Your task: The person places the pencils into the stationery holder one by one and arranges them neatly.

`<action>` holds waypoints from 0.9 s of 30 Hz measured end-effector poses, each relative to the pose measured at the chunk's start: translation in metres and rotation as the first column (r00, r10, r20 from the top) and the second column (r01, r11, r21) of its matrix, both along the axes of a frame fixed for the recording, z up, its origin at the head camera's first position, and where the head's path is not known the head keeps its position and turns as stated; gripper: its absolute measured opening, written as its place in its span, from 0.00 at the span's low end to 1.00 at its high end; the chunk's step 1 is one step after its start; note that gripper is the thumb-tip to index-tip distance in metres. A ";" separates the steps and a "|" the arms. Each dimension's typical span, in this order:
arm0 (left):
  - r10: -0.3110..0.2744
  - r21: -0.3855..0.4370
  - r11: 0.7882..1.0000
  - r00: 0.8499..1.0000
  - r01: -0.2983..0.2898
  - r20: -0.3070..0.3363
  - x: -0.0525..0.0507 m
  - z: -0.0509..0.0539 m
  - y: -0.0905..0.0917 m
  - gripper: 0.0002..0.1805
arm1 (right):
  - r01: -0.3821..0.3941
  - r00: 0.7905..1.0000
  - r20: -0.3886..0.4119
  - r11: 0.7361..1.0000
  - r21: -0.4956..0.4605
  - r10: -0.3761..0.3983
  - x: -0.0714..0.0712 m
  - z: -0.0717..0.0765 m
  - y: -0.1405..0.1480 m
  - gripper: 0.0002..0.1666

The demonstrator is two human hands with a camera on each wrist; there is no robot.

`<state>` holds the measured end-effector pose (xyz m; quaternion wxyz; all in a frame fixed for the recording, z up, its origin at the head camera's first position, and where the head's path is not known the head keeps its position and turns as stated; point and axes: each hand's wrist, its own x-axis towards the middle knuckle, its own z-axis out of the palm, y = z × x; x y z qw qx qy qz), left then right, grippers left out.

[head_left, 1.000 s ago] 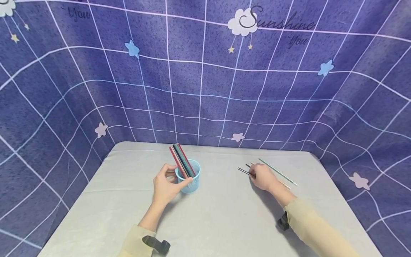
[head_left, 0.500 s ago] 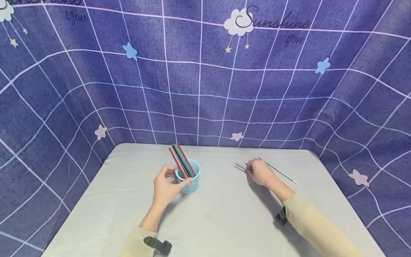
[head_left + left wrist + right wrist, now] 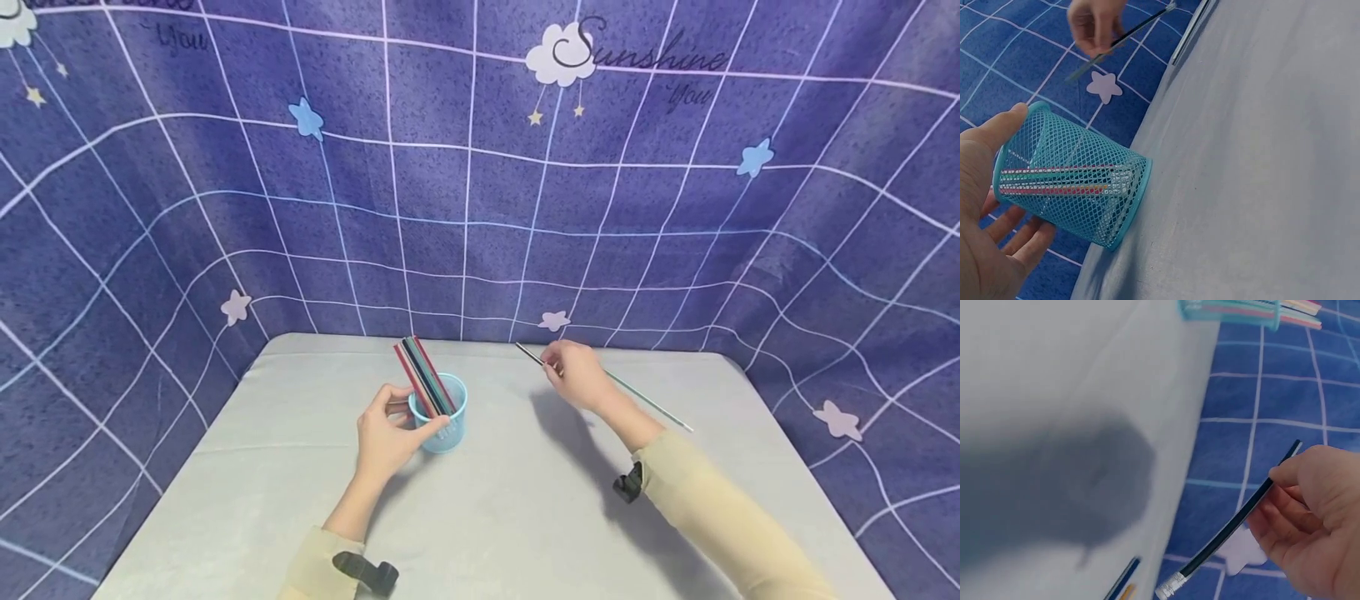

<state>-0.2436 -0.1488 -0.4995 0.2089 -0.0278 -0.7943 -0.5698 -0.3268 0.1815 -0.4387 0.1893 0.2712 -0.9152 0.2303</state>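
In the head view my left hand (image 3: 386, 437) grips the rim and side of a light blue mesh pencil cup (image 3: 444, 435), which stands upright on the table. Several pencils (image 3: 426, 379) in red, teal and dark colours lean to the left inside it. To the right, my right hand (image 3: 577, 373) is raised over the table and pinches a dark pencil (image 3: 1229, 528) with a silver ferrule and a white end. Whether a second pencil lies against it, I cannot tell. A teal pencil (image 3: 652, 402) lies on the table, partly behind the right hand.
The right wrist view shows a blue pencil (image 3: 1122, 578) and a bit of an orange one (image 3: 1127, 592) on the pale tablecloth (image 3: 502, 517). A purple-blue grid-patterned curtain (image 3: 480, 183) hangs behind the table and along both sides.
My right hand has risen from the table and moved back and left, with the dark pencil in its fingers. The left hand and the cup have stayed in place.
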 end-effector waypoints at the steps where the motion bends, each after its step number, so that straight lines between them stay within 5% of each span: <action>1: -0.001 -0.001 1.000 1.000 0.001 -0.001 0.000 0.000 0.000 0.36 | -0.006 1.000 0.002 1.000 -0.016 0.006 0.001 0.003 -0.005 0.04; 9: 0.001 -0.011 1.000 1.000 -0.001 0.002 0.000 0.002 0.000 0.36 | -0.092 0.995 -0.054 0.987 -0.134 0.085 0.009 0.038 -0.043 0.02; 17: -0.001 -0.011 1.000 1.000 0.000 -0.006 -0.002 -0.002 0.000 0.36 | -0.092 0.995 -0.064 0.954 -0.284 0.077 0.015 0.061 -0.073 0.05; 27: -0.003 -0.031 1.000 1.000 0.002 -0.015 -0.001 -0.002 -0.001 0.36 | -0.262 0.959 -0.038 0.829 -0.494 0.280 0.026 0.065 -0.107 0.06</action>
